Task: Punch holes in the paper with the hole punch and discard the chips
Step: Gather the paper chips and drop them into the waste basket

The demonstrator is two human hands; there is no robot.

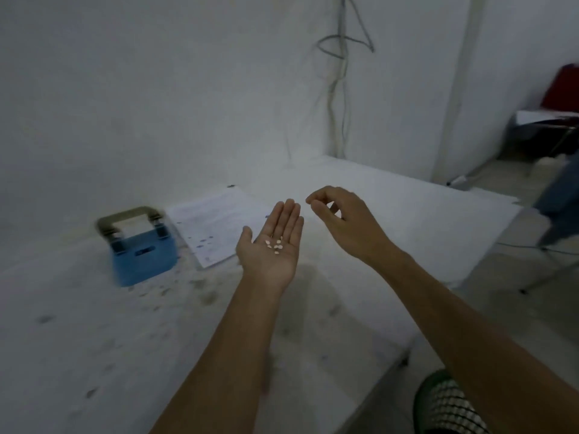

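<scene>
My left hand (272, 242) is held flat, palm up, above the white table (94, 324), and several small white paper chips (275, 245) lie in the palm. My right hand (340, 219) hovers just to its right, fingers loosely curled with thumb and forefinger close together; I cannot see anything between them. The blue hole punch (142, 250) with a grey-olive handle stands at the left on the table. A printed sheet of paper (216, 225) with punched holes near its lower edge lies beside the punch, behind my left hand.
The white wall (156, 89) rises right behind the table, with cables (336, 89) hanging in the corner. The table's right edge drops to the floor, where a green woven bin (445, 405) stands at the bottom right. A chair with red cloth (560, 89) is at the far right.
</scene>
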